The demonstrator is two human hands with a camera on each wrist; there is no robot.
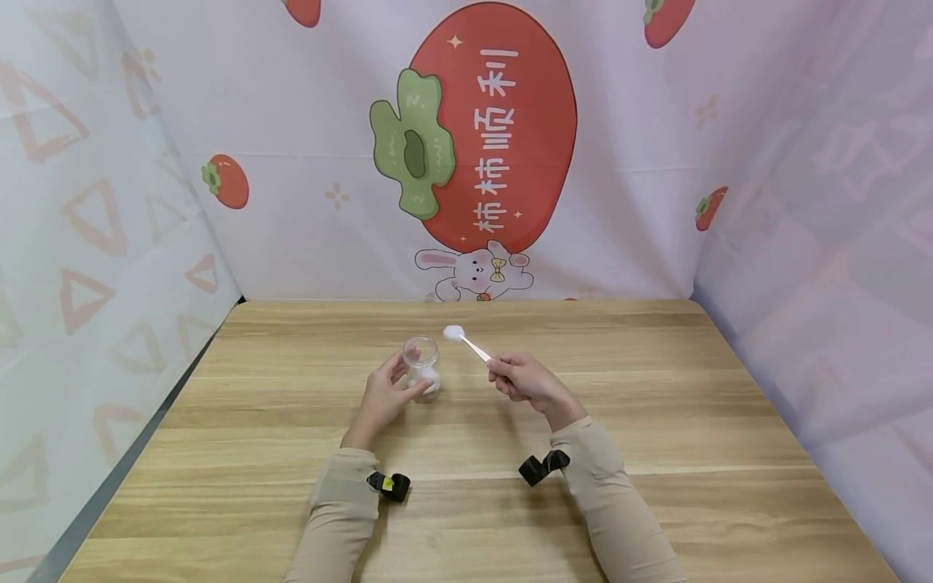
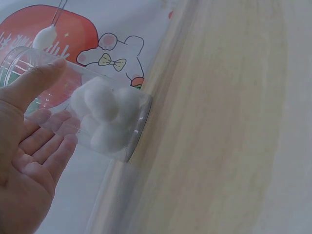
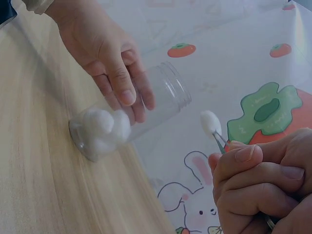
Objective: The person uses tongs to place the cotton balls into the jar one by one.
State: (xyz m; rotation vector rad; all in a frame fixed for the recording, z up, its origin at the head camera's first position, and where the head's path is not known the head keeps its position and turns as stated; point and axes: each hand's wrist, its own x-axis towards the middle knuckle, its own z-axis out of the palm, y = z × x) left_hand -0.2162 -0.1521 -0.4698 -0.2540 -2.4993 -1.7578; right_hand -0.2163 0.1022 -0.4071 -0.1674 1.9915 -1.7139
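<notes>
A clear open-topped jar point(image 1: 422, 354) stands upright on the table, with several white cotton balls point(image 2: 105, 114) in its lower part. My left hand point(image 1: 386, 397) holds the jar from the left, thumb on the near side and fingers round the far side. To the right, my right hand point(image 1: 530, 379) pinches a pair of tweezers point(image 1: 475, 348). Between the tweezer tips is one cotton ball point(image 3: 210, 123), held in the air beside the jar's mouth and apart from it. The rear end of the tweezers is mostly hidden by the right hand's curled fingers.
The wood-grain table point(image 1: 656, 405) spreads out on both sides of the hands. A printed cloth point(image 1: 291, 97) with a big persimmon and a rabbit hangs along the back edge, and more cloth hangs at both sides. Black camera straps point(image 1: 543, 467) sit on the sleeves.
</notes>
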